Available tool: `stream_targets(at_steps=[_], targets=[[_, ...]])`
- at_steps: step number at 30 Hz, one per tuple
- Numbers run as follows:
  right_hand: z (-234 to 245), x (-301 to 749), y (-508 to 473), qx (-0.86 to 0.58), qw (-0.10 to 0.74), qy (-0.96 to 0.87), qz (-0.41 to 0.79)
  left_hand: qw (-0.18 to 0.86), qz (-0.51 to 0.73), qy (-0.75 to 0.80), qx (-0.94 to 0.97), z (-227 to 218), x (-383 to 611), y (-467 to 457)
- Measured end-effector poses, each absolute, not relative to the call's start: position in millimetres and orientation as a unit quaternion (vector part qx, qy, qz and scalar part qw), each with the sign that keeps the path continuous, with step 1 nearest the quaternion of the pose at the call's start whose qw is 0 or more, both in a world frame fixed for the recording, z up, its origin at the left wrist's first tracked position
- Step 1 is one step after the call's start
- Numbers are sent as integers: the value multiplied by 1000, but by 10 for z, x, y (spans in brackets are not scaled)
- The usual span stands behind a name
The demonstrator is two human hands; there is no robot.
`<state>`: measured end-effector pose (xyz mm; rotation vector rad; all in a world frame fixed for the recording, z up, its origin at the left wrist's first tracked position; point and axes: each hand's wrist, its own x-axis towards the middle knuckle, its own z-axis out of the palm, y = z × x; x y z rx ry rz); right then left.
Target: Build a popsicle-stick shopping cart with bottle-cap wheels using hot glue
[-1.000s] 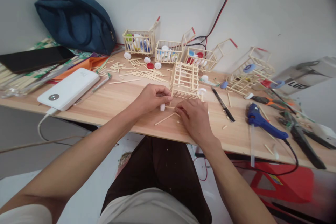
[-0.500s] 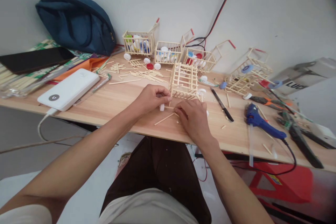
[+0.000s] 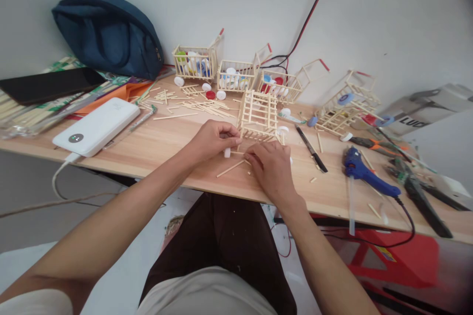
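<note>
Taking the stick cart in front of us as the dial's centre, with twelve toward the wall, we see it on the wooden table, its barred side facing up. At eight o'clock our left hand is nearly closed, thumb and fingertips pinching the cart's near left corner. Our right hand, between five and six, is half curled with its fingers bent low against the near end; they hide whatever lies beneath, so we cannot tell if it grips anything. A white cap stands just under our left fingers, and a loose stick lies at seven, its far end by our right fingertips. At nine we have a heap of cut sticks; beyond, at ten, a finished cart holds coloured caps. A black pen lies at four, and farther out, nearer half past three, rests a blue glue gun.
</note>
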<state>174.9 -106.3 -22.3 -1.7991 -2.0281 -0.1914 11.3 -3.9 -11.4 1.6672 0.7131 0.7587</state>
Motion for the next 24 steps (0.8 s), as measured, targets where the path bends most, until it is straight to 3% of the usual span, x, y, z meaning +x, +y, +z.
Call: stream_targets(at_steps=[24], targets=[[-242, 1752, -1046, -641, 223, -732, -64, 557, 310, 313, 704, -77, 105, -56]])
